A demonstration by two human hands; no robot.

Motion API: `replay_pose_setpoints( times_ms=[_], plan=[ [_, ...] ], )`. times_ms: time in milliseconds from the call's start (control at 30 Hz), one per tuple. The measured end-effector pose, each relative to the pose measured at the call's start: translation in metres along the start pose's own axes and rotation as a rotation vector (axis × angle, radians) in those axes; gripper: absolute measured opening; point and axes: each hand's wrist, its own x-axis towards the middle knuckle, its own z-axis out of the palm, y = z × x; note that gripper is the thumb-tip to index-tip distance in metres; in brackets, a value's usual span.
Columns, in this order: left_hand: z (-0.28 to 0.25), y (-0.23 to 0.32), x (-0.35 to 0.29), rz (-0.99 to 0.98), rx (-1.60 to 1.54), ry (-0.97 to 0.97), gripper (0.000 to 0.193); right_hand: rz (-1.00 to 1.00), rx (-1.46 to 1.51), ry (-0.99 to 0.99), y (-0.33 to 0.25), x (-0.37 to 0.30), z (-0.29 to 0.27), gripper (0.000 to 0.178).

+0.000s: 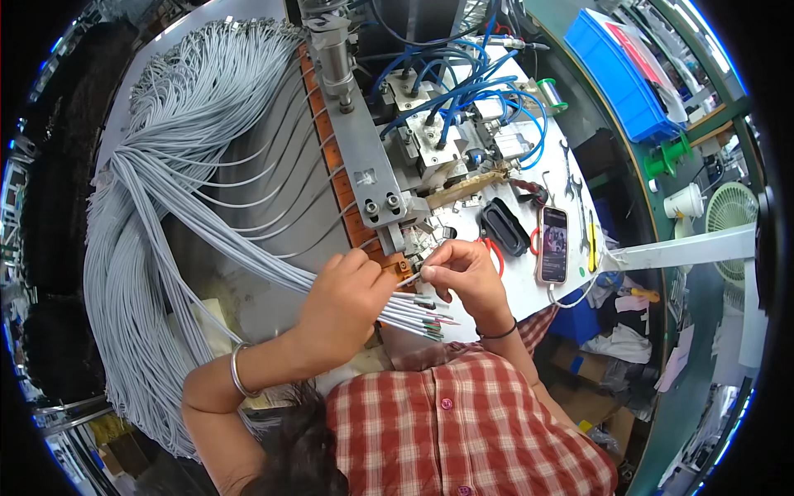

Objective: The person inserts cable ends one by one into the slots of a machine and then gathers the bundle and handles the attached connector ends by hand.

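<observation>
My left hand [343,302] is closed around a bundle of grey cables [248,256] whose stripped, coloured wire ends [430,326] fan out to the right of the fist. My right hand [463,273] pinches one single grey cable end [411,281] between thumb and fingers, just below the jaws of a grey metal machine [372,178] on the bench. A large sheaf of the same grey cables [124,273] loops away to the left and up across the bench.
Blue air hoses [463,91] run over the machine's rear. A phone [552,244], a black case [503,226], pliers and wrenches [571,178] lie on the white bench at right. A blue bin [624,74], a white cup [685,201] and a fan [732,208] stand beyond.
</observation>
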Motion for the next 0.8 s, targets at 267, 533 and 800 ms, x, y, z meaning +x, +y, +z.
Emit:
replay_pose_setpoints(
  times_ms=[267,533,800],
  plan=[
    [0.009,-0.003,-0.001,0.093,-0.001,0.129,0.022,-0.004,-0.171,0.093,0.005,0.000,-0.004,0.008],
    [-0.002,0.001,0.000,0.009,0.040,0.140,0.015,0.143,-0.097,0.001,0.005,0.007,-0.001,0.012],
    [0.012,0.000,-0.008,0.045,0.115,0.092,0.026,0.131,-0.322,0.048,0.004,-0.004,0.006,0.009]
  ],
)
